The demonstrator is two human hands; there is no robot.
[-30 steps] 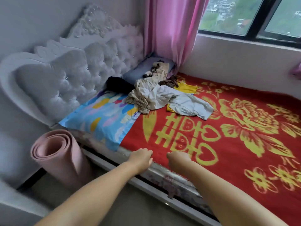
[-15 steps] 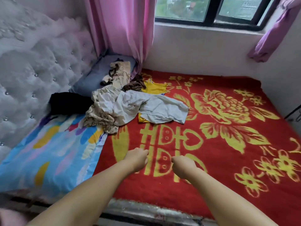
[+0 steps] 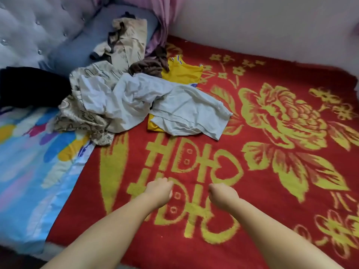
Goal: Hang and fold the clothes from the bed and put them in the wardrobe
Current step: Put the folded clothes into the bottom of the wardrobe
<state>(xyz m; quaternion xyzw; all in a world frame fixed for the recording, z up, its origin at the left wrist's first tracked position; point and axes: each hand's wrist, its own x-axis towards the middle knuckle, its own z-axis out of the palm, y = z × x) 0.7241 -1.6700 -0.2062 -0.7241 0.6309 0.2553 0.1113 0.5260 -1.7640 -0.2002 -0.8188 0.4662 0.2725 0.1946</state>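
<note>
**Both fists hovering over the bed, clothes heap lying beyond them**

At the far left, a tufted white headboard (image 3: pixel 29 26) is standing behind the bed, and a bright blue floral pillow (image 3: pixel 29 162) is lying below it. A black garment (image 3: pixel 29 86) is resting at the top edge of that pillow, touching a beige patterned garment (image 3: pixel 81 113) that is spilling onto the pillow's corner. A grey-blue pillow (image 3: pixel 81 45) is sitting further back, with a tan garment (image 3: pixel 128 41) draped over it.

Moving right, a crumpled white shirt (image 3: pixel 155 105) is lying across the middle of the heap, partly covering a yellow top (image 3: pixel 182 72); a brown garment (image 3: pixel 149 66) is bunched just behind them. All of it is resting on the red blanket (image 3: pixel 272 210) with its yellow flowers.

Nearer the camera, the left hand (image 3: pixel 159 191) is hanging above the blanket with fingers clenched, holding nothing. Just beside it, apart, the right hand (image 3: pixel 221 195) is doing the same, curled into an empty fist, well short of the clothes.
</note>
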